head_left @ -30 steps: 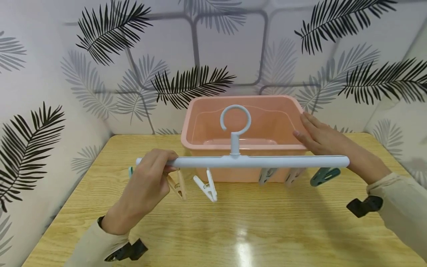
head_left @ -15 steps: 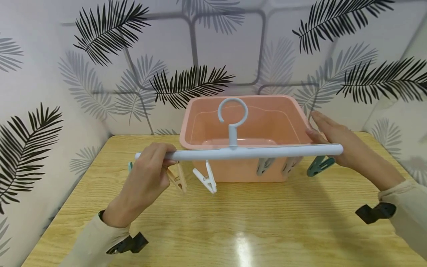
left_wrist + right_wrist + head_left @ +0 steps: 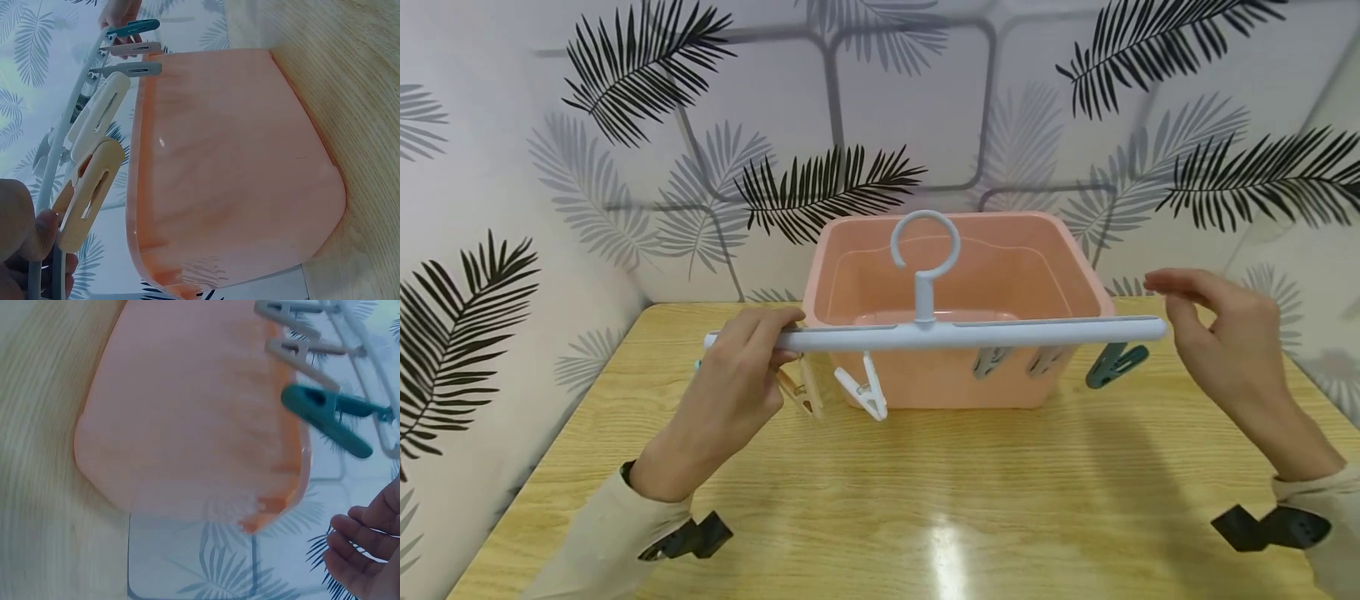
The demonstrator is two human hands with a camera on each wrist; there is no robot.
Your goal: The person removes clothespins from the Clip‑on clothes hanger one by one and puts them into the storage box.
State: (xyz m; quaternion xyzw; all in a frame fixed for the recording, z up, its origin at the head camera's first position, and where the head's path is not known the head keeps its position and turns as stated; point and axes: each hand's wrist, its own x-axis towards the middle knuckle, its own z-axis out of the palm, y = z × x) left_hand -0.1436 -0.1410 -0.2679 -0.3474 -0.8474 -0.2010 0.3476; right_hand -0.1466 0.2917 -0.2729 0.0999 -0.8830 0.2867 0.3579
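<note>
A pale blue clip hanger (image 3: 1000, 335) with a round hook (image 3: 957, 242) is held level in front of a pink plastic basin (image 3: 940, 379). My left hand (image 3: 730, 383) grips the hanger's left end. Clothes pegs hang from the bar: a beige peg (image 3: 107, 164) beside the left fingers, a white peg (image 3: 877, 396), a grey peg (image 3: 990, 362), a pale pinkish peg (image 3: 1045, 360) and a dark green peg (image 3: 303, 406) near the right end. Just off that end, my right hand (image 3: 1240, 358) is raised with loosely bent fingers, touching nothing visible. Another teal peg is mostly hidden behind the left hand.
The basin stands on a light wooden table (image 3: 850, 500), close to a wall (image 3: 917, 117) patterned with leaves. No contents show in the visible part of the basin. Black wrist devices (image 3: 1270, 527) sit at both sleeves.
The right hand has moved right, from beside the basin's rim to past the hanger's right end. The hanger has risen slightly, with the left hand still gripping it.
</note>
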